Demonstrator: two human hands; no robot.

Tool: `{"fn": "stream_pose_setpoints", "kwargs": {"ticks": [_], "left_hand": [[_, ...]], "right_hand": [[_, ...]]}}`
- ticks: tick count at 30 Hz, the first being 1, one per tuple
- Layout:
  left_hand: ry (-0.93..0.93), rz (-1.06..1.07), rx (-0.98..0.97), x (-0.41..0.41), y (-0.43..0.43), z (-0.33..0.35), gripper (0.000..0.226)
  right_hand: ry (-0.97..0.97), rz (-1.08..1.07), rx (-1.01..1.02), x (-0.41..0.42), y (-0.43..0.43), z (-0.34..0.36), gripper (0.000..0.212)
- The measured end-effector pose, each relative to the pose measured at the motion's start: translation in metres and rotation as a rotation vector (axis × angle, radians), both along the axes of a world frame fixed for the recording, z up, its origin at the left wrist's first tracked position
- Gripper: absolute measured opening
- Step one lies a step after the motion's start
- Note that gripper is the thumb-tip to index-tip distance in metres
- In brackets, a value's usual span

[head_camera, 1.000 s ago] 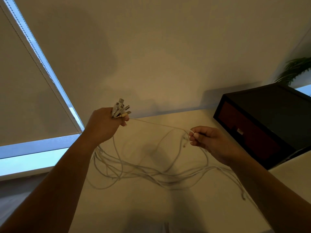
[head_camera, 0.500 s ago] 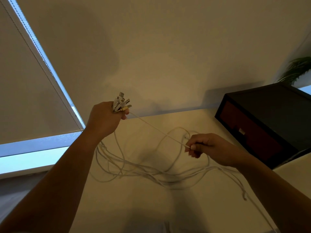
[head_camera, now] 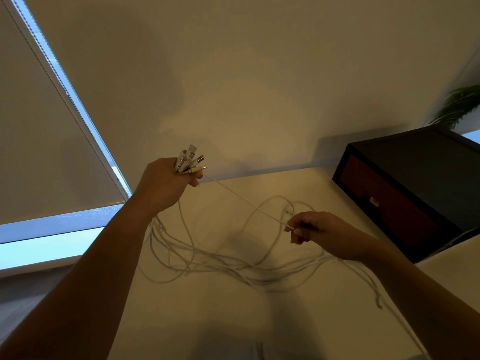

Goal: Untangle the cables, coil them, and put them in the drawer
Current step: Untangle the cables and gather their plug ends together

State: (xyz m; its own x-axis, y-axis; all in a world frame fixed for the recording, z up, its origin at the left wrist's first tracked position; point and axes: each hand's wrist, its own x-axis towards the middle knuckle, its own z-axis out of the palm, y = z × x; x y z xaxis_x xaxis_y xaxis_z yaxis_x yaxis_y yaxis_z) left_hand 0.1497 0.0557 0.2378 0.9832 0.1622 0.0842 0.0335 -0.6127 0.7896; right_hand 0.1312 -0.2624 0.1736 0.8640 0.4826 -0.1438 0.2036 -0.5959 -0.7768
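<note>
two hands are working above a pale counter (head_camera: 207, 323). the left hand (head_camera: 166, 187) is being held raised, its fingers curling tight round a bunch of plugs (head_camera: 191, 159). the plug ends are sticking up out of the fist, fanning slightly, and one with a yellowish tip is pointing right.

the right hand (head_camera: 319, 232) is sitting lower and further right, its thumb and fingers pinching one taut cable (head_camera: 241, 202). this cable is running straight between the hands, sloping down from the left fist to the right pinch.

the remaining cables (head_camera: 220, 265), all white, are hanging from under the left hand. they are lying tangled on the counter in loose, crossing loops between the two forearms. one loop is arching up just behind the right hand. several strands are trailing off to the right, passing under the right forearm toward the near edge. the count of cables cannot be told from this view.

a dark box (head_camera: 428, 165) is standing on the counter at the right, near the right hand but apart from it. its reddish drawer (head_camera: 389, 216) is facing left and sitting flush in the front, with a small pale tab showing on it.

a plain wall (head_camera: 233, 74) is rising behind the counter. a blind (head_camera: 39, 139) is covering the window at left, and a plant (head_camera: 459, 105) is showing at the far right.
</note>
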Motion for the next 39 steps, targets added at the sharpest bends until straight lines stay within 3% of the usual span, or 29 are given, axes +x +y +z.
{"fn": "stream_pose_setpoints", "kwargs": {"ticks": [3,8,15,20,30,34,39], "left_hand": [[-0.01,-0.029,-0.011,-0.001,-0.007,0.002,0.026],[0.005,-0.067,-0.004,-0.005,-0.018,0.002,0.039],[-0.022,-0.07,0.044,-0.015,-0.027,0.006,0.03],[0.017,-0.094,0.062,-0.02,-0.027,0.0,0.031],[0.004,-0.121,0.06,-0.019,-0.026,0.0,0.029],[-0.005,-0.114,0.05,-0.018,-0.024,0.001,0.032],[-0.006,-0.124,0.047,-0.016,-0.024,-0.001,0.031]], "right_hand": [[-0.022,-0.017,-0.012,-0.002,0.013,-0.008,0.009],[-0.065,-0.108,0.094,0.002,0.046,-0.01,0.027],[-0.472,-0.134,-0.131,0.01,0.055,-0.011,0.041],[-0.616,-0.157,-0.23,0.022,0.043,-0.019,0.047],[-0.682,-0.259,-0.355,0.037,0.016,-0.025,0.055],[-0.637,-0.303,-0.424,0.04,0.002,-0.03,0.042],[-0.556,-0.345,-0.402,0.04,-0.011,-0.031,0.039]]}}
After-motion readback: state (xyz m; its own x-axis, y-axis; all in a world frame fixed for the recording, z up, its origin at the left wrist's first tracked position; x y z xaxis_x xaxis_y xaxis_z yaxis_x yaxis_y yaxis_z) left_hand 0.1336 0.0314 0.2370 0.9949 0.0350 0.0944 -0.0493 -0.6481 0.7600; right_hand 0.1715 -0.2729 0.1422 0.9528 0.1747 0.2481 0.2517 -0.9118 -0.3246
